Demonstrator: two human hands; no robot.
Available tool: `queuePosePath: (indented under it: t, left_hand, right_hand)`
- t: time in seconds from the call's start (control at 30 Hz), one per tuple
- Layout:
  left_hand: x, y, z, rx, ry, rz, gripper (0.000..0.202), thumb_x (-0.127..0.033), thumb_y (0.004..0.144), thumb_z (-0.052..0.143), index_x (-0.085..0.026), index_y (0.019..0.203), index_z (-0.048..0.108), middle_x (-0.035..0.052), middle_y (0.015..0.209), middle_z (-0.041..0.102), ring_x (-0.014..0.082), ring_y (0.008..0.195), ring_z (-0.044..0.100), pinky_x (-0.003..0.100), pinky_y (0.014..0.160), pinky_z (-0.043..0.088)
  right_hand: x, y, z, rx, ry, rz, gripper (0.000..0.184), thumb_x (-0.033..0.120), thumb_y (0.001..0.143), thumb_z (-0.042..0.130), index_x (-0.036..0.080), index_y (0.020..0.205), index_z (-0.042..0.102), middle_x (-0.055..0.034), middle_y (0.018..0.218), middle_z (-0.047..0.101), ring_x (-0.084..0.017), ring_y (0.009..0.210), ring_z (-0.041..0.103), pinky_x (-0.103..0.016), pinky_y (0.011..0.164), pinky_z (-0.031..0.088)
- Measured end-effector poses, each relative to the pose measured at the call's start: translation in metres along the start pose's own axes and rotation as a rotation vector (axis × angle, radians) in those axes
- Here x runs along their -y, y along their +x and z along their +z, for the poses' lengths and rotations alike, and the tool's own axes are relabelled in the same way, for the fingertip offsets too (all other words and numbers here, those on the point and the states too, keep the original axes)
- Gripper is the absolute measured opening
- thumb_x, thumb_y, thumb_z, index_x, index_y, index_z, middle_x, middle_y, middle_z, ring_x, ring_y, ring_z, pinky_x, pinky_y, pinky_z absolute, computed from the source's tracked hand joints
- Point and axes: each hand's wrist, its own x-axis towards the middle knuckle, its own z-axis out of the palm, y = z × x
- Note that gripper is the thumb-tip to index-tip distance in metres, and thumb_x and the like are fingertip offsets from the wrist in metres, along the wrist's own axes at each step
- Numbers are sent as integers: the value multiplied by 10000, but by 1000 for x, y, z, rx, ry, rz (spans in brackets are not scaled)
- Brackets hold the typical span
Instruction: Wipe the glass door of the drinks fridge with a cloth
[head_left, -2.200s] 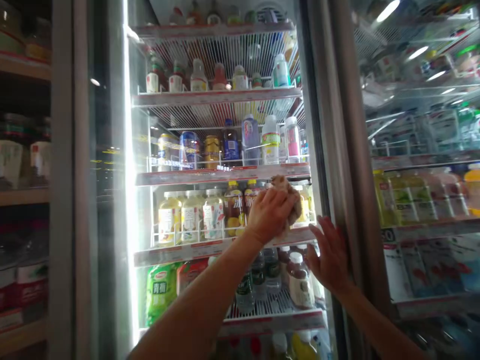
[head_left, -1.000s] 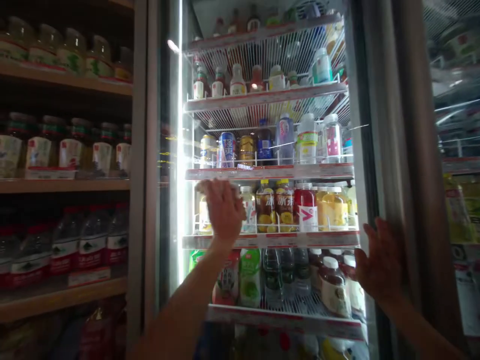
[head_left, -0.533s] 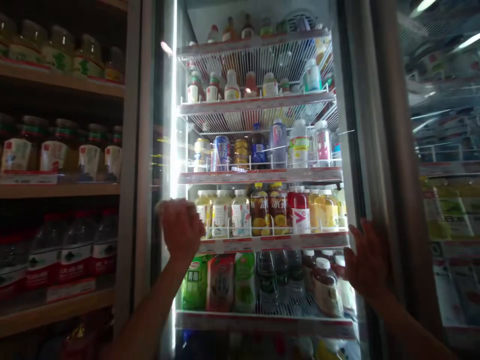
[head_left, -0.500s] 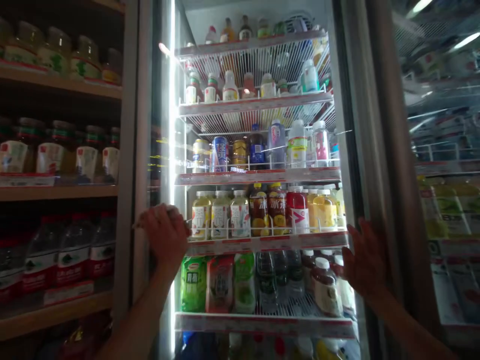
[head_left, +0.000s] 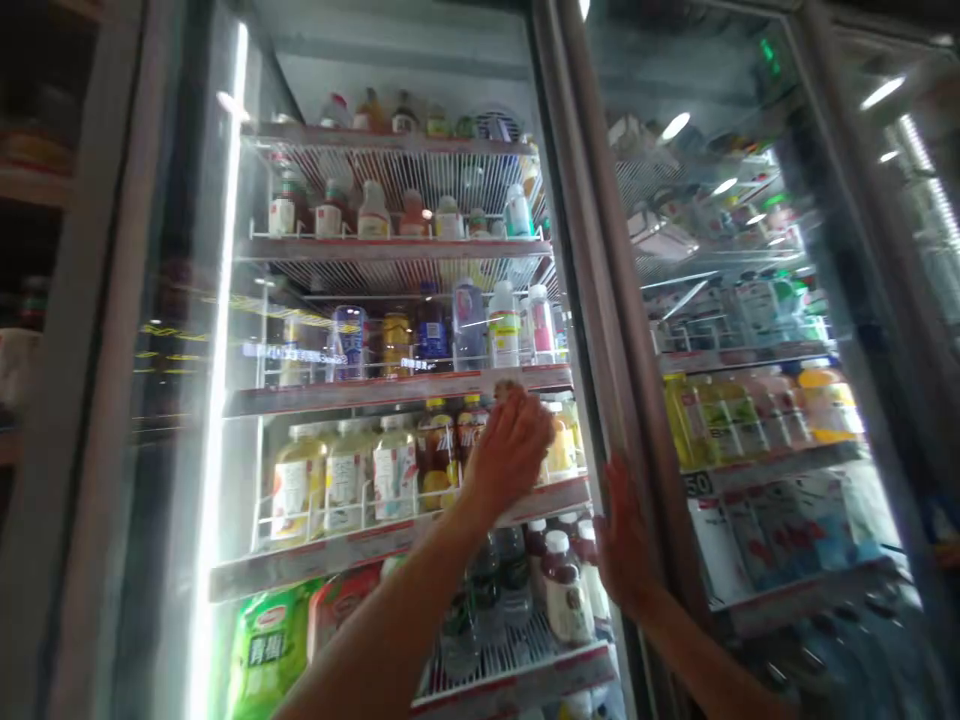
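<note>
My left hand is raised in front of the lit drinks cooler's glass door, over the shelf of tea bottles. Its fingers are curled round something small and pale that shows only at the fingertips, too blurred to name. Behind it, juice bottles and brown iced-tea bottles are partly covered. My right hand lies against the metal door frame on the right, fingers stretched upward, holding nothing.
Shelves of cans and bottles fill the cooler. A green drink bag stands low on the left. To the right is another glass-fronted cooler; a dark shelf post borders the left. Light reflections cross the glass.
My left hand has moved right, from the door's left edge to across the glass. My right hand stays by the right frame. The view has swung right, bringing more of the neighbouring cooler into sight.
</note>
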Motion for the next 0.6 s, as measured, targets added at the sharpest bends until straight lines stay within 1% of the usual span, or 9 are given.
queuePosePath:
  t: [0.1, 0.13, 0.2, 0.27, 0.33, 0.4, 0.47, 0.53, 0.6]
  left_hand:
    - [43, 23, -6, -87, 49, -228, 406, -300, 879, 436, -161, 1259, 476, 147, 1380, 428, 309, 1359, 252, 518, 1052, 321]
    - [53, 33, -6, -105, 60, -302, 417, -304, 880, 433, -145, 1264, 476, 165, 1392, 406, 326, 1359, 243, 532, 1055, 307]
    - [53, 52, -1, -102, 55, -345, 441, -303, 874, 441, -115, 1272, 472, 188, 1404, 378, 349, 1360, 226, 543, 1065, 284]
    - [27, 60, 9, -50, 14, -246, 441, -283, 868, 447, -114, 1274, 469, 175, 1404, 384, 345, 1362, 220, 531, 1074, 279]
    - [-20, 49, 18, 25, -41, -65, 433, -268, 867, 439, -129, 1277, 465, 141, 1403, 400, 324, 1361, 237, 505, 1078, 287]
    - [-73, 17, 25, 101, -86, 123, 447, -278, 861, 442, -125, 1281, 461, 126, 1406, 402, 306, 1352, 267, 477, 1086, 287]
    - [-118, -25, 27, 172, -110, 261, 500, -302, 846, 460, -100, 1302, 435, 142, 1426, 367, 293, 1346, 287, 452, 1111, 250]
    - [-142, -61, 27, 238, -140, 381, 539, -319, 838, 467, -106, 1329, 403, 137, 1447, 331, 271, 1343, 300, 425, 1133, 211]
    - [-139, -73, 23, 254, -182, 474, 535, -311, 832, 476, -136, 1333, 401, 109, 1426, 372, 238, 1323, 340, 401, 1138, 202]
  right_hand:
    - [6, 5, -20, -27, 67, -25, 532, 360, 936, 229, 207, 1442, 179, -111, 1488, 249, -251, 1363, 269, -491, 1036, 370]
    - [7, 7, -27, -49, 80, -33, 524, 363, 936, 223, 215, 1438, 194, -105, 1480, 267, -251, 1359, 277, -493, 1039, 366]
    - [6, 8, -38, -91, 74, -20, 515, 360, 934, 226, 227, 1432, 212, -96, 1472, 285, -257, 1360, 274, -512, 1053, 340]
    - [2, 3, -46, -100, 40, 9, 509, 339, 932, 239, 238, 1431, 215, -91, 1472, 283, -261, 1363, 263, -534, 1065, 309]
    - [-2, -10, -52, -73, 13, 26, 506, 306, 928, 253, 238, 1429, 220, -96, 1474, 278, -260, 1360, 269, -536, 1060, 312]
    - [-4, -27, -57, -27, -5, 19, 506, 268, 920, 277, 230, 1423, 235, -103, 1470, 283, -257, 1352, 287, -516, 1046, 342]
    - [-6, -44, -64, 14, -28, 6, 513, 234, 907, 306, 223, 1417, 250, -104, 1465, 292, -246, 1344, 305, -480, 1031, 373]
    - [-8, -54, -73, 56, -56, 0, 518, 220, 896, 326, 219, 1411, 265, -102, 1464, 294, -239, 1341, 309, -460, 1027, 384]
    - [-6, -57, -83, 74, -88, 7, 518, 215, 889, 327, 215, 1405, 274, -101, 1465, 287, -234, 1344, 302, -453, 1031, 381]
